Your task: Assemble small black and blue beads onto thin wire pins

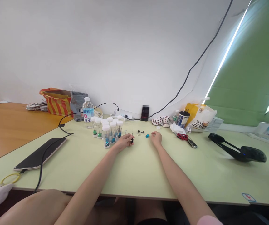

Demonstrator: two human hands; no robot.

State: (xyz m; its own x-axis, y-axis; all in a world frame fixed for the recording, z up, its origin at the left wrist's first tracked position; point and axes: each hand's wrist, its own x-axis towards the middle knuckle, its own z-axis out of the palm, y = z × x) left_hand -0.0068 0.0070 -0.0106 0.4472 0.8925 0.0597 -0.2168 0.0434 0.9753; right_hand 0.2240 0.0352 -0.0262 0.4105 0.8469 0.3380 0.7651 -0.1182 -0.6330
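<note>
My left hand (pixel 124 142) is closed in a pinch on a small black piece (pixel 132 141) with thin rods sticking out of it. To the right, my right hand (pixel 156 137) rests low over the table with its fingers curled together; what they hold, if anything, is too small to make out. A small shiny blue piece (pixel 147 136) lies just left of those fingertips. Two small black pieces (pixel 139 131) sit behind, between the hands. Beside my left hand stands a group of clear tubes with white caps (pixel 106 136), with blue or green pieces inside.
A water bottle (pixel 88 114) stands behind the tubes. At left lies a tablet (pixel 40 153) with a cable across it. Red-handled scissors (pixel 182 137), a dark cup (pixel 183 119) and a paper bag (pixel 201 118) are at right. Black headphones (pixel 237 150) lie farther right.
</note>
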